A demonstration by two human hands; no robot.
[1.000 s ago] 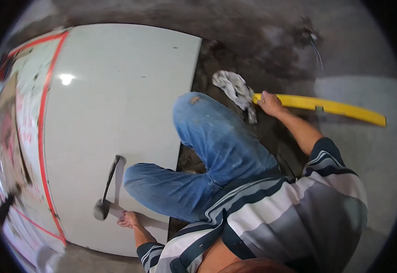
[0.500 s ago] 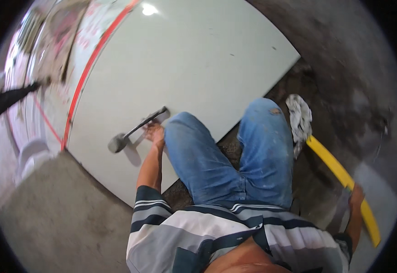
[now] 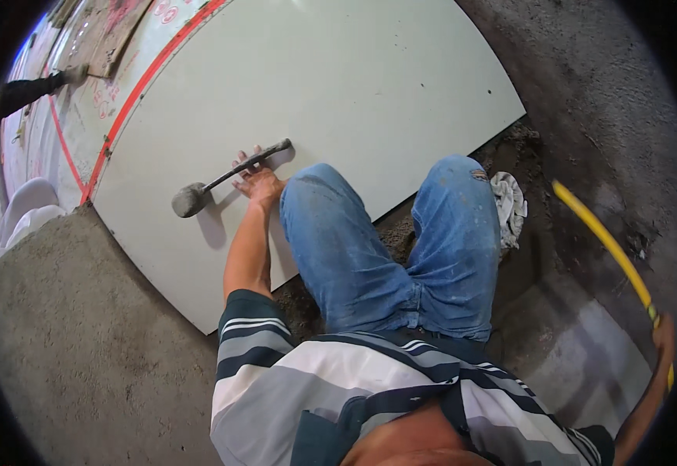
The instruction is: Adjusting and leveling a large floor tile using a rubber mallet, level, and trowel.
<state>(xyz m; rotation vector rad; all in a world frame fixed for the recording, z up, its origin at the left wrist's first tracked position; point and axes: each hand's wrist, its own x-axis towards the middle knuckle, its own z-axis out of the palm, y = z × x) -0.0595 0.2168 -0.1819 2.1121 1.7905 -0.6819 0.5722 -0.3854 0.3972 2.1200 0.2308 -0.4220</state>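
A large pale slab (image 3: 338,101) lies in front of me, under my left knee. My left hand (image 3: 261,185) is low over it beside that knee, its fingers around and past the handle of a mallet (image 3: 189,199). The mallet's grey rounded head points left and casts a shadow on the slab. At the far right my right hand (image 3: 664,332) grips a long yellow bar (image 3: 606,241) that looks like a spirit level. Its narrow edge shows, and it is held out above the floor.
A crumpled whitish cloth (image 3: 509,208) lies by my right knee. Red tape (image 3: 140,93) borders the slab's left side. Beyond it are covered, marked slabs, a board (image 3: 117,39) and another person's gloved hand (image 3: 76,74). Rough concrete (image 3: 97,334) lies left; dark damp ground (image 3: 579,140) lies right.
The yellow bar has swung right, away from the cloth, and turned from its broad face to its narrow edge. The left hand's fingers are spread further past the mallet handle. My view has shifted.
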